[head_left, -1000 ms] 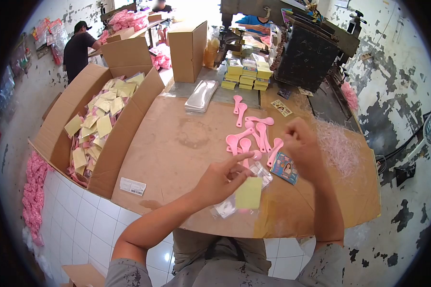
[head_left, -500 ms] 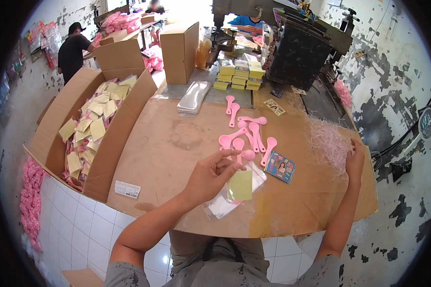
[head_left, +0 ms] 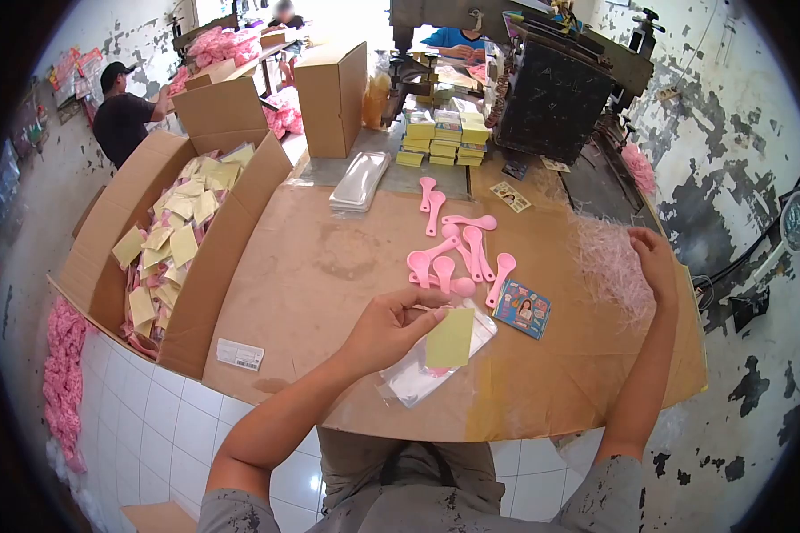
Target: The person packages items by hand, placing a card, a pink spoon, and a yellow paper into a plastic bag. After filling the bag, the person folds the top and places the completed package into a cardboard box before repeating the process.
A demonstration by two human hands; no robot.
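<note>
My left hand (head_left: 389, 330) pinches the top of a clear packet with a yellow card (head_left: 450, 338) in it, above a stack of clear plastic bags (head_left: 411, 377). At the right, my right hand (head_left: 656, 262) touches the edge of a heap of pale pink shredded strips (head_left: 606, 266); its fingertips are partly lost against the strips. Several pink measuring spoons (head_left: 474, 249) lie beyond my left hand. A blue printed card stack (head_left: 523, 309) rests just right of the spoons.
A large open carton (head_left: 231, 249) of yellow-carded packets stands at the left. Farther back are clear sleeves (head_left: 360, 181), stacked yellow cards (head_left: 444, 138), an upright box (head_left: 331, 98) and a black machine (head_left: 551, 102). A person (head_left: 123, 120) is at the far left.
My right hand has moved from beside the spoons out to the shredded strips. My left hand still holds the packet, now slightly turned. The person at the far left has shifted posture.
</note>
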